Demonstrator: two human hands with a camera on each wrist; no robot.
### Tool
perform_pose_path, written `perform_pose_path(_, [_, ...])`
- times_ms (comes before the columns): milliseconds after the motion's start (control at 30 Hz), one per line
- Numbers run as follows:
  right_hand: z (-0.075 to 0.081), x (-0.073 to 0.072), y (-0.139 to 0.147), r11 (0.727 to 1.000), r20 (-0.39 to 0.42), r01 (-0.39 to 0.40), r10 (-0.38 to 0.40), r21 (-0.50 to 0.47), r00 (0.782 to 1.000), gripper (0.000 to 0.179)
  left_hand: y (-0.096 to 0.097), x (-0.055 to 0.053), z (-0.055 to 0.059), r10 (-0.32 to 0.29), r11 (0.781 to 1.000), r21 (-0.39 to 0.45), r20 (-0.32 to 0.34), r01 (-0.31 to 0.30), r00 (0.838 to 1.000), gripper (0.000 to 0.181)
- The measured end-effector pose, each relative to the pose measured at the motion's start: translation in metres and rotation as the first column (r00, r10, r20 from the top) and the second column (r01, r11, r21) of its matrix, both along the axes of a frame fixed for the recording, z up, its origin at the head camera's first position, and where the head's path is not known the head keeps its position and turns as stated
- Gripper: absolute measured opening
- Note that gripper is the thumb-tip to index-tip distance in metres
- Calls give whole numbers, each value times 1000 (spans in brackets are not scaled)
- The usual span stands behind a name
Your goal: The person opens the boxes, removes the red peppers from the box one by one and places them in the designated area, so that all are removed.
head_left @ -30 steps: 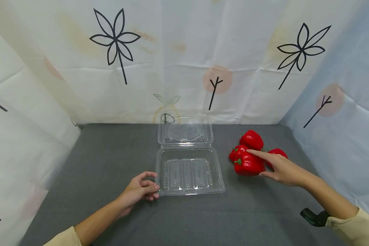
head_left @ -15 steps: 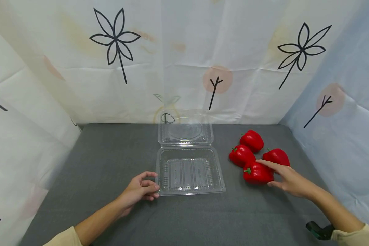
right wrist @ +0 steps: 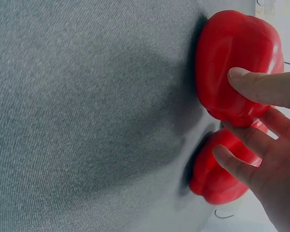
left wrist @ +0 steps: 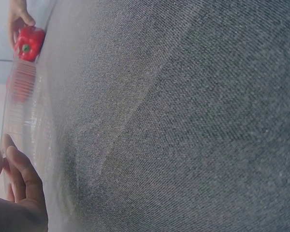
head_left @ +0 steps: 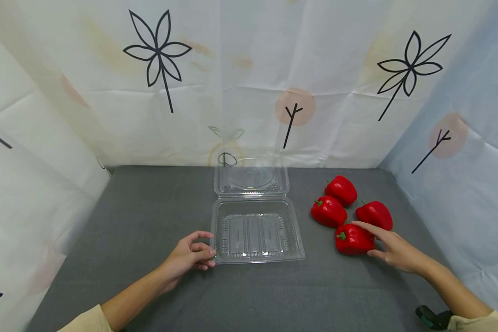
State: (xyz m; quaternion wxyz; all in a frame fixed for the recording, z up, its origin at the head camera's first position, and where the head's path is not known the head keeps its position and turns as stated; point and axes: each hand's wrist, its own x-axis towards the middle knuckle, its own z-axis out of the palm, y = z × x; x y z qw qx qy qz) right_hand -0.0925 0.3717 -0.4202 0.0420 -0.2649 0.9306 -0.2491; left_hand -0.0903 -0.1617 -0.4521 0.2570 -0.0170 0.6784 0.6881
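A clear plastic clamshell container (head_left: 260,262) lies open in the head view, its lid (head_left: 250,189) folded back against the wall. At the near left corner my left hand (head_left: 186,254) pinches its rim; in the left wrist view, thumb and fingers (left wrist: 25,166) are on either side of the edge. To the right, my right hand (head_left: 398,251) holds the nearest red bell pepper (head_left: 354,240), which rests on the table. The right wrist view has the thumb (right wrist: 261,87) on that pepper's side and fingers at its end.
More red bell peppers lie just beyond the held one: one at the left (head_left: 328,211), one at the back (head_left: 341,190), and one at the right (head_left: 375,215). Grey cloth (head_left: 157,203) covers the table. Patterned white fabric (head_left: 249,74) closes off the back and sides.
My right hand has moved toward me and to the right with the bell pepper, which came down off the other peppers onto the table. The left hand and container have stayed put.
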Motion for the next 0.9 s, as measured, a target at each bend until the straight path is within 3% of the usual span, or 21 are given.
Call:
perform_pose_path(200, [-2,-1,7,998,35,50,-52,33,998,83,1,0,-1,4,1000,-1,1,-4,1000,54])
perform_pose_path(467, [-6,-1,10,997,16,66,-66,38,998,86,0,1,0,2,1000,-4,-3,-2,1000,56])
perform_pose_path(900, [7,-4,7,996,48,89,-90,19,995,83,-3,-1,-3,-9,1000,-20,6,9,1000,56])
